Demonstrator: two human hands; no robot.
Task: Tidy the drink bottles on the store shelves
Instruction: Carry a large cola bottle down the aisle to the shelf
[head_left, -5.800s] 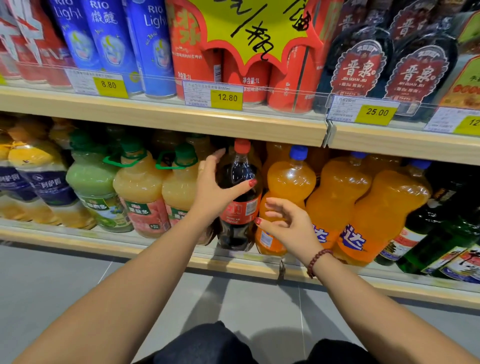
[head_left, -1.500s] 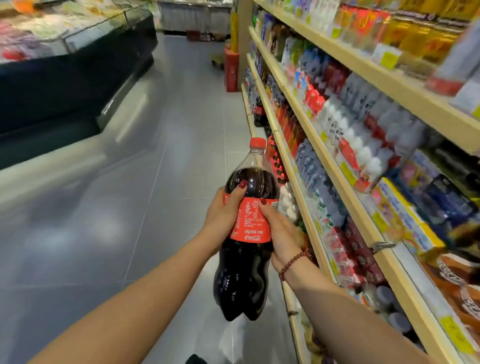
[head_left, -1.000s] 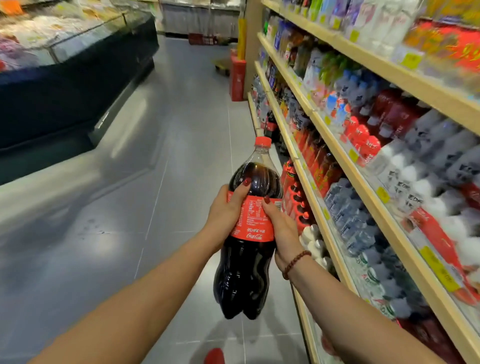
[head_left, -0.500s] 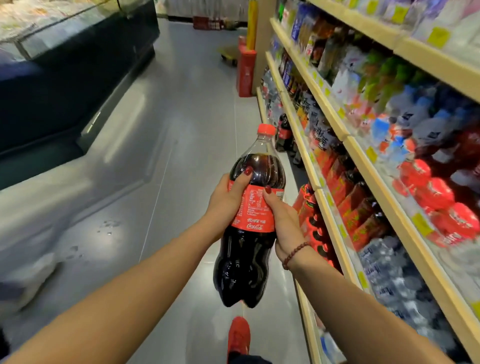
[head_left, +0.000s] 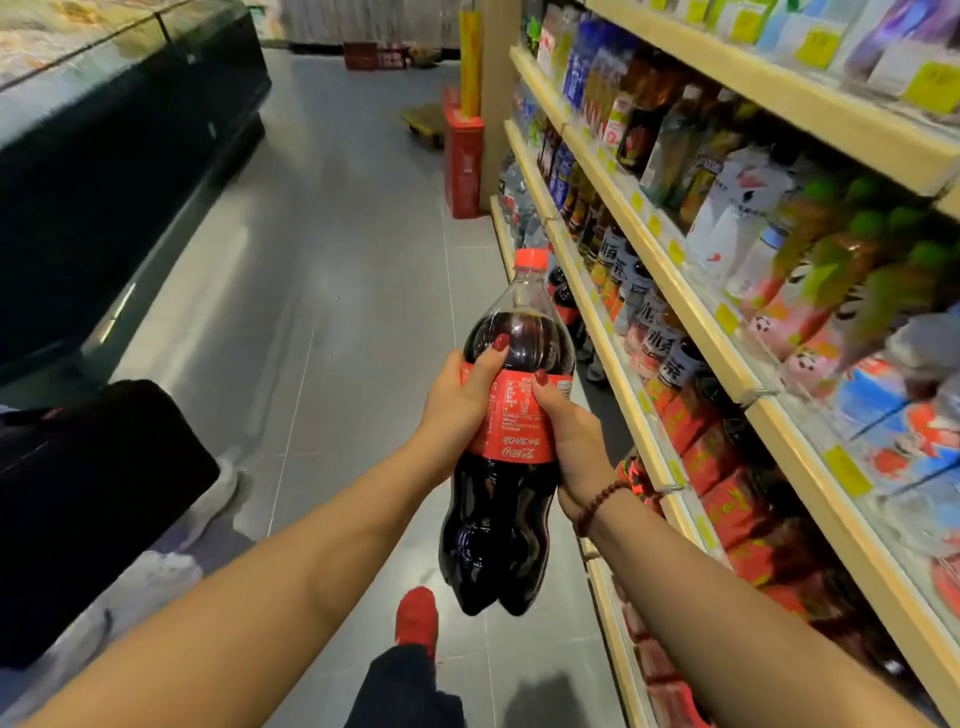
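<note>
Here, your left hand (head_left: 460, 397) and right hand (head_left: 569, 436) both clamp the label of the large Coca-Cola bottle (head_left: 498, 545), upright over the aisle floor (head_left: 322, 332), just beside the shelves (head_left: 701, 288). Risk: its heavy base may swing and clip the shelves, or slip from your grasp.

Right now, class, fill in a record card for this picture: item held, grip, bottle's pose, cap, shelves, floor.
Item held: cola bottle, dark drink, red label
Grip: left hand and right hand both wrap the label, thumbs on the front
Pose: upright, in the air above the floor, not on any shelf
Cap: red cap, on
Shelves: stocked drink shelves on the person's right
Floor: grey tiles; a red shoe shows below the bottle
</note>
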